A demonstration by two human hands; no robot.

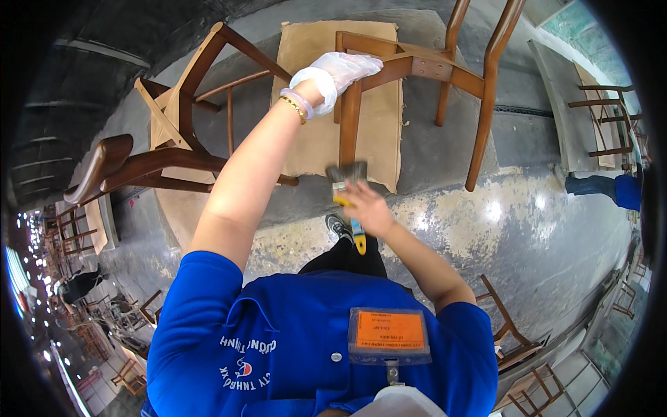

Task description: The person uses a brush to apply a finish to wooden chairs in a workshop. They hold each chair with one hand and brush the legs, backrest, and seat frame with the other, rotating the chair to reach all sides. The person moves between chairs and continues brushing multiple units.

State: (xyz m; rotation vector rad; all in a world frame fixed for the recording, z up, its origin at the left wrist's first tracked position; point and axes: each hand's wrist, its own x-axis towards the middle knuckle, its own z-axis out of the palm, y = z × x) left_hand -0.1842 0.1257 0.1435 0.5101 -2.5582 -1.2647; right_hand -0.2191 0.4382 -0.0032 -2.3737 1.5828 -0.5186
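A wooden chair frame [431, 67] with brown legs stands in front of me, its seat panel absent. My left hand [342, 71], in a thin white glove, is closed over the frame's near corner, right above a front leg [349, 128]. The fingers' undersides are hidden. Lower down, my bare right hand [368, 208] grips a flat paintbrush [358, 235] with a yellow and blue handle. Its wide dark bristles are smeared by motion and lie against the lower end of that same leg.
Brown cardboard [299, 139] lies on the floor under the frame. Another wooden chair [187, 118] is tipped over at the left. A grey-topped table [556, 104] stands at the far right, near a person in blue [618, 191]. My shoe [338, 226] shows below the brush.
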